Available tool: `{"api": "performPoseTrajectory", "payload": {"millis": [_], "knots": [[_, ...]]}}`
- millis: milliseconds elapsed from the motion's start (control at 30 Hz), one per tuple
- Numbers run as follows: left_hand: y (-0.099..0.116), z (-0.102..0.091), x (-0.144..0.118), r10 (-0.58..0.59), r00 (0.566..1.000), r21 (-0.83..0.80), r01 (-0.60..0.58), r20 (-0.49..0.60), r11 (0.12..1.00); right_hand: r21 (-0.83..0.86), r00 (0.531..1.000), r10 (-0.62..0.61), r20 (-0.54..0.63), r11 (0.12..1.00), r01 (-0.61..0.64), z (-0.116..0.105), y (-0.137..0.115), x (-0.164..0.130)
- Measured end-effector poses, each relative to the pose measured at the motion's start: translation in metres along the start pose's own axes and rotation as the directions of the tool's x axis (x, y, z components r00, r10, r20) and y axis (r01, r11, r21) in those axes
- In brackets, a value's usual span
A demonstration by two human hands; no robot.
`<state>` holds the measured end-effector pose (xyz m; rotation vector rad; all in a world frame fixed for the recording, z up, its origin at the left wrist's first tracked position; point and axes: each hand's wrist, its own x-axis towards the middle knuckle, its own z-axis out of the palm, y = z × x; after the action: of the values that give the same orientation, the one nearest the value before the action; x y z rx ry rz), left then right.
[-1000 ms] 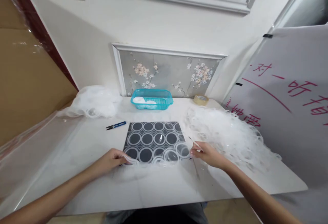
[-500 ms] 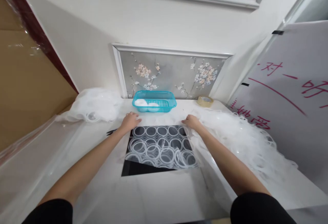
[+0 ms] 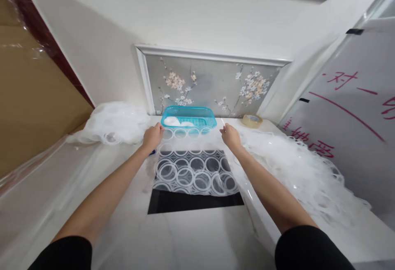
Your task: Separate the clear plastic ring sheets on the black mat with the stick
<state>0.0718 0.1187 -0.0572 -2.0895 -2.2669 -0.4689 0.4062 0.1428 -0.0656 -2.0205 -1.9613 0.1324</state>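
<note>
A: Tabletop (image 3: 191,237), white, glossy. Dark mat (image 3: 197,201) at its centre; more of the mat's near strip lies bare than half a second ago.

B: What covers the rest of it?

A: A clear sheet of linked rings (image 3: 194,171). Its far edge now reaches the turquoise basket (image 3: 189,118); a half second back that edge sat short of the basket, at the mat's far side. A second back the sheet's near edge was at the mat's near side.

B: Heaps either side?

A: Large tangle of the same ring sheeting on the right (image 3: 296,167), joined to the sheet at the right hand. Smaller heap, far left (image 3: 114,124). Both lie as before.

B: Hands?

A: Both arms stretched forward. Left hand (image 3: 152,137) at the sheet's far left corner, fingers curled closed on the edge. Right hand (image 3: 231,135) at the far right corner, fingers pinched on the edge. Both sit farther from the body than half a second ago, just beside the basket's corners.

B: Small things?

A: Tape roll (image 3: 252,120) by the wall, right of the basket, apart from the right hand. Two white pieces inside the basket (image 3: 175,121). Blue-handled snips (image 3: 152,152), only a sliver showing under the left wrist; a second ago they lay fully in view.
</note>
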Motion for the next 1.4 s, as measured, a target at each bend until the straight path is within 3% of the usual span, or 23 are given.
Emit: {"api": "performPoseTrajectory", "payload": {"millis": [133,267,367,500,700,933,1033,1133,1200,1233,1267,1300,1333,1367,1400], "knots": [[0.003,-0.003,-0.008,0.035,0.999,0.007,-0.035,-0.024,0.999,0.024,1.000,0.012,0.011,1.000,-0.012,0.003,-0.013,-0.006],[0.005,-0.002,-0.042,0.166,0.986,-0.022,-0.167,-0.007,0.986,0.070,0.999,-0.041,0.000,0.997,0.041,-0.001,-0.016,-0.035],[0.005,-0.003,-0.080,0.330,0.939,-0.103,-0.321,0.097,0.942,0.143,0.980,-0.183,0.079,0.975,0.171,-0.005,-0.007,-0.070],[0.003,-0.007,-0.120,0.463,0.863,-0.204,-0.425,0.201,0.882,0.298,0.910,-0.381,0.162,0.898,0.323,-0.009,0.013,-0.115],[-0.004,-0.016,-0.136,0.454,0.849,-0.278,-0.383,0.270,0.881,0.420,0.793,-0.471,0.387,0.855,0.303,-0.028,0.028,-0.153],[-0.003,-0.014,-0.130,0.446,0.842,-0.355,-0.334,0.303,0.873,0.442,0.802,-0.434,0.411,0.864,0.241,-0.036,0.033,-0.168],[0.003,-0.025,-0.136,0.492,0.815,-0.417,-0.350,0.306,0.839,0.526,0.772,-0.487,0.408,0.817,0.237,-0.043,0.042,-0.181],[0.004,-0.054,-0.151,0.561,0.720,-0.517,-0.324,0.409,0.792,0.530,0.676,-0.578,0.457,0.787,0.314,-0.059,0.054,-0.193],[0.000,-0.075,-0.162,0.603,0.562,-0.613,-0.201,0.566,0.764,0.540,0.611,-0.613,0.500,0.773,0.334,-0.070,0.063,-0.195],[-0.002,-0.084,-0.168,0.604,0.497,-0.630,-0.139,0.623,0.764,0.548,0.606,-0.618,0.500,0.768,0.332,-0.073,0.067,-0.192],[-0.004,-0.092,-0.172,0.592,0.448,-0.625,-0.091,0.670,0.776,0.542,0.633,-0.603,0.485,0.775,0.323,-0.074,0.069,-0.187],[-0.006,-0.096,-0.174,0.575,0.432,-0.611,-0.069,0.695,0.789,0.519,0.687,-0.570,0.452,0.794,0.317,-0.073,0.070,-0.180],[-0.007,-0.098,-0.175,0.560,0.440,-0.595,-0.070,0.702,0.801,0.463,0.761,-0.509,0.402,0.830,0.311,-0.069,0.069,-0.171],[-0.008,-0.097,-0.173,0.550,0.472,-0.581,-0.093,0.689,0.808,0.375,0.838,-0.431,0.334,0.877,0.302,-0.063,0.065,-0.161],[-0.010,-0.093,-0.170,0.544,0.525,-0.564,-0.138,0.655,0.814,0.275,0.887,-0.385,0.255,0.908,0.315,-0.055,0.059,-0.151]]}}
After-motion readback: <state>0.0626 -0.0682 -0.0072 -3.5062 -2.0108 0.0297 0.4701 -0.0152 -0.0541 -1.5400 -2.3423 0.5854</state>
